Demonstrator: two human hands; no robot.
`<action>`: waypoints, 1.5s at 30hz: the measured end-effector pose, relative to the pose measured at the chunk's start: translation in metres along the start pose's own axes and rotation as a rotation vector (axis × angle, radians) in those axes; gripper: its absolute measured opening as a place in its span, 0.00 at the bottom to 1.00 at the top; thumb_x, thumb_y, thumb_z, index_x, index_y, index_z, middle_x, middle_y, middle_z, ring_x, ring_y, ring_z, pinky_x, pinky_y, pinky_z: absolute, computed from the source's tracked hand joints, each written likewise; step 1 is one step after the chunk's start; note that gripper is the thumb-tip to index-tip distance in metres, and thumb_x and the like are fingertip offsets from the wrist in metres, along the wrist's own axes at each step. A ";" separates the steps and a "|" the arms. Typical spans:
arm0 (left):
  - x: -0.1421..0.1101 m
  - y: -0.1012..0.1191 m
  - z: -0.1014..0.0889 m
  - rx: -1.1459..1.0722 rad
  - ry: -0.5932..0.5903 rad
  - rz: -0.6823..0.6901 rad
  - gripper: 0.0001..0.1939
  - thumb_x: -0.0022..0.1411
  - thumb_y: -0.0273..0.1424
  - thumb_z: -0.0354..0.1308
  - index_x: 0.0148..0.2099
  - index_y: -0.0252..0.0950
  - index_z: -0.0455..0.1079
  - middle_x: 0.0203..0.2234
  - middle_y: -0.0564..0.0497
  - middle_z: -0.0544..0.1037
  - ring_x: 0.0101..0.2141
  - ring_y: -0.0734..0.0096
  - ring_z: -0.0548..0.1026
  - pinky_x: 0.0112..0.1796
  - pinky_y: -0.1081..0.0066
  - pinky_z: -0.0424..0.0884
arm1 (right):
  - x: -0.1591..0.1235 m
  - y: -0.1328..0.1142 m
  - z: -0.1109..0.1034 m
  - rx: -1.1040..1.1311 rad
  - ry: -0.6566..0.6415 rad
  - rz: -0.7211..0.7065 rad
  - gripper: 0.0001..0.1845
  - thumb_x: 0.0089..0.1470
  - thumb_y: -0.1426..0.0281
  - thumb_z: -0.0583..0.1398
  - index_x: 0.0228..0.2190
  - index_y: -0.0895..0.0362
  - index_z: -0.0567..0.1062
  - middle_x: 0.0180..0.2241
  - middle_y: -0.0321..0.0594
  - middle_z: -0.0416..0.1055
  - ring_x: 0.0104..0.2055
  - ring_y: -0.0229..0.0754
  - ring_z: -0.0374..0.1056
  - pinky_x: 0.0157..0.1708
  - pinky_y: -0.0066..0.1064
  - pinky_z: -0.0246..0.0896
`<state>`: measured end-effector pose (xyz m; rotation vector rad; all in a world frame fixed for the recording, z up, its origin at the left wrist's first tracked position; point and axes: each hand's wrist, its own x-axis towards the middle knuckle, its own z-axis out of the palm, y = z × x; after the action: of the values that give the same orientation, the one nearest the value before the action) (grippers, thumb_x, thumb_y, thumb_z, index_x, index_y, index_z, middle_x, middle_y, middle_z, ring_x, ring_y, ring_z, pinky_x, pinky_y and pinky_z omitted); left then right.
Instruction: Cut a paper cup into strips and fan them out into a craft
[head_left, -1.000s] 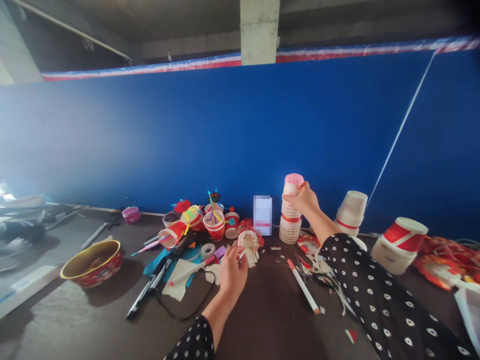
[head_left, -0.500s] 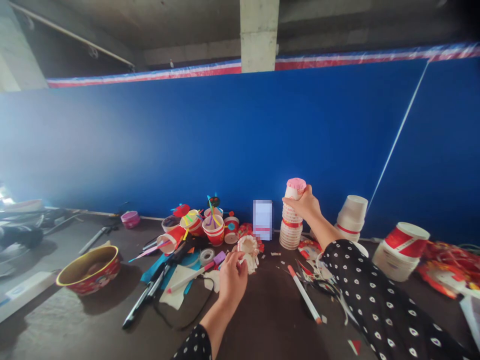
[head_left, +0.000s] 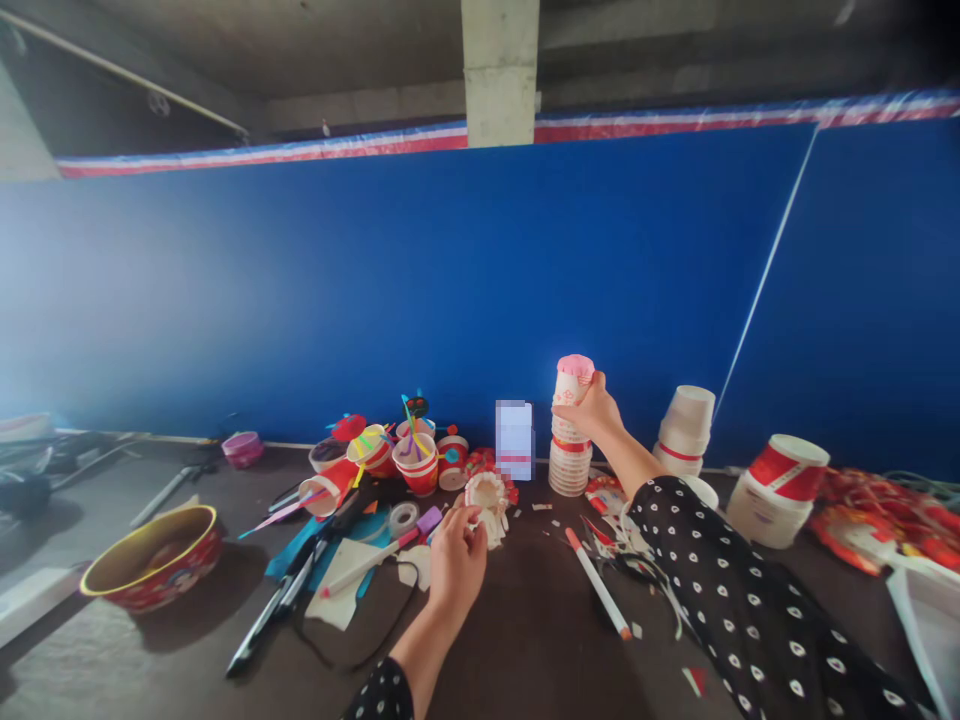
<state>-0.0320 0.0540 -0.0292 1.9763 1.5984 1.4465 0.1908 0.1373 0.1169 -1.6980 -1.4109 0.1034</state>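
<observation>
Head view: right hand (head_left: 595,408) is gripping pink-topped cup stack (head_left: 570,466); left hand (head_left: 458,560) is curling near cut cup (head_left: 490,497), grip contents unclear

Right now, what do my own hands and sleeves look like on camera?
Your left hand and right hand are bare, with no gloves. The left sleeve and right sleeve are black cloth, scattered with small white rounded marks. The right one looks loose. Both end short of the wrist, leaving some forearm uncovered.
</observation>
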 end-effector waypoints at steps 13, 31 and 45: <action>0.001 -0.008 0.002 0.009 -0.001 0.022 0.10 0.53 0.30 0.47 0.37 0.36 0.67 0.26 0.52 0.72 0.21 0.74 0.68 0.25 0.74 0.66 | -0.009 0.004 0.002 -0.005 0.061 -0.065 0.30 0.37 0.68 0.60 0.44 0.53 0.56 0.37 0.42 0.68 0.39 0.51 0.67 0.34 0.36 0.61; 0.001 -0.008 0.000 0.035 0.020 0.030 0.11 0.52 0.32 0.48 0.37 0.36 0.68 0.24 0.53 0.72 0.19 0.75 0.67 0.24 0.75 0.65 | -0.007 0.003 0.008 0.076 0.075 -0.048 0.35 0.35 0.67 0.61 0.46 0.54 0.54 0.41 0.44 0.66 0.42 0.50 0.66 0.37 0.37 0.61; 0.001 -0.007 0.000 0.040 0.020 0.028 0.12 0.53 0.33 0.48 0.37 0.36 0.68 0.24 0.53 0.72 0.19 0.75 0.67 0.23 0.75 0.65 | -0.014 0.000 0.009 0.125 0.088 -0.001 0.35 0.38 0.68 0.59 0.48 0.50 0.51 0.46 0.44 0.65 0.40 0.51 0.67 0.36 0.38 0.62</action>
<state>-0.0369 0.0576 -0.0334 2.0204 1.6265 1.4595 0.1811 0.1310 0.1058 -1.5806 -1.3130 0.1128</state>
